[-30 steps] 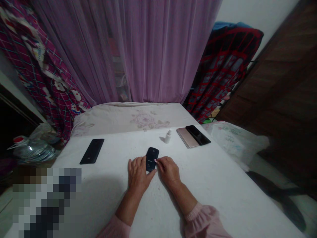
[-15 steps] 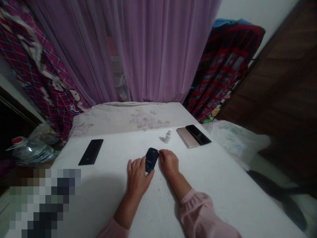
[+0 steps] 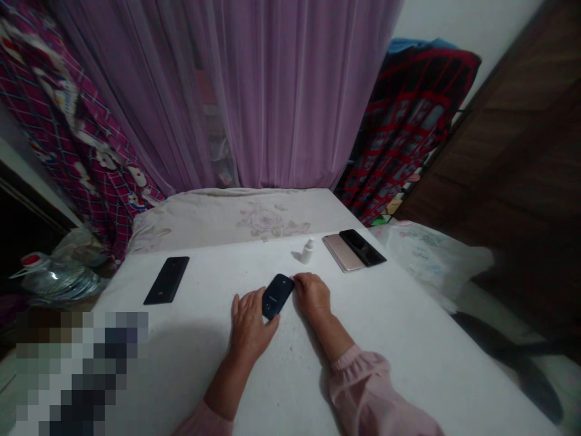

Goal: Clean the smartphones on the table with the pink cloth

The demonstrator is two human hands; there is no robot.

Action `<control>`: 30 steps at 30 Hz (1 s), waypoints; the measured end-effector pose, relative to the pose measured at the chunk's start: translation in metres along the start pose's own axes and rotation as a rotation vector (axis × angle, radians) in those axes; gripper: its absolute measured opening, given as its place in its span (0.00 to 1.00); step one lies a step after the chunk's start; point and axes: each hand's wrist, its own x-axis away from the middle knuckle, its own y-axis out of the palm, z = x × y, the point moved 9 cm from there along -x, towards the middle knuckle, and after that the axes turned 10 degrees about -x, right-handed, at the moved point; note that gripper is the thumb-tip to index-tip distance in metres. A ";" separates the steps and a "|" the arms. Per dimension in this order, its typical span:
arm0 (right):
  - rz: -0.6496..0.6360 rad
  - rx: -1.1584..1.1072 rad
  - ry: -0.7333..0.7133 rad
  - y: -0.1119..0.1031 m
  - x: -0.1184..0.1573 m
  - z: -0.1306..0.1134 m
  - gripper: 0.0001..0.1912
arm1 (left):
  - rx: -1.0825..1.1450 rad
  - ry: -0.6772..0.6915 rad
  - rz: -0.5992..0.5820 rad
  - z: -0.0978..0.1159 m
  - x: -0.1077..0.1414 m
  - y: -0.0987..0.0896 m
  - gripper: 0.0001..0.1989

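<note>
A small dark phone (image 3: 278,295) lies on the white table, its back or face with a logo turned up. My left hand (image 3: 252,318) steadies it, thumb at the lower end and fingers along the left edge. At the phone's upper right edge, my right hand (image 3: 313,295) is closed in a pinch. What its fingertips hold, if anything, is too small to make out. Just beyond the hands stands a small white bottle (image 3: 307,252).
A black phone (image 3: 167,280) lies at the left of the table (image 3: 204,266). On the right, a gold phone (image 3: 342,252) lies beside another black phone (image 3: 363,247). Purple curtains (image 3: 290,97) hang behind; a water jug (image 3: 59,275) stands left of the table.
The phone has turned clockwise, its upper end swinging right. My left hand has shifted slightly left with it, while the right hand stays pinched at the phone's edge.
</note>
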 end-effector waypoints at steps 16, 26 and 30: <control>0.008 -0.156 -0.331 0.008 0.037 -0.040 0.15 | -0.072 0.014 -0.054 -0.010 0.003 0.021 0.25; 0.052 -0.067 -0.193 0.006 0.010 -0.006 0.17 | -0.068 -0.006 -0.055 -0.005 0.002 0.012 0.24; 0.008 -0.076 -0.320 0.012 0.022 -0.029 0.14 | -0.062 0.005 -0.068 -0.009 0.002 0.019 0.25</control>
